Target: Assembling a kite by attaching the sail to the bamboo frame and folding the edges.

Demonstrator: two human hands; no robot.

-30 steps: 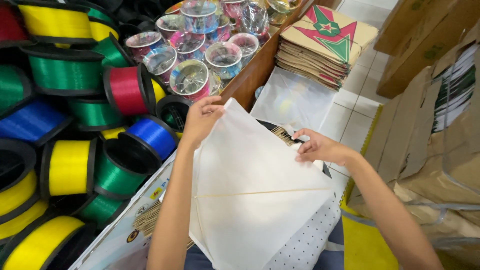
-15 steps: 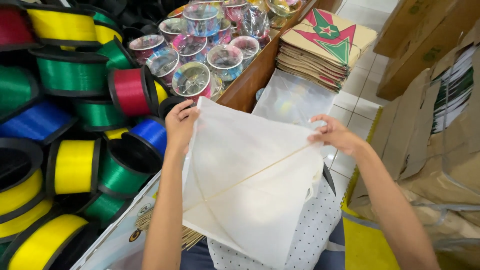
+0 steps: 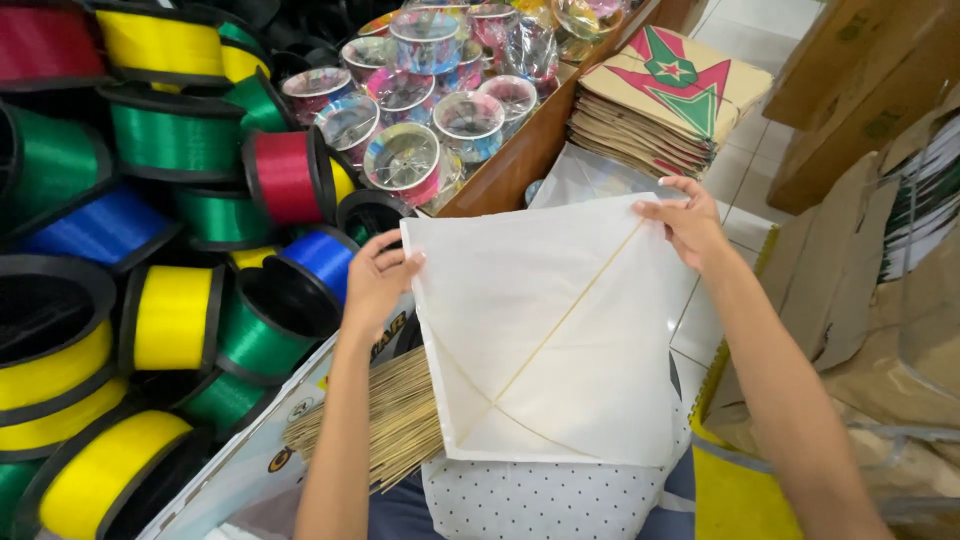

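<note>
Big spools [image 3: 170, 135] of red, yellow, green and blue line crowd the left. Small clear reels [image 3: 405, 160] fill a wooden tray [image 3: 520, 160] behind. Printed kites [image 3: 665, 105] are stacked on the white tiled floor [image 3: 740, 165], with cardboard boxes [image 3: 860, 110] at right.
</note>
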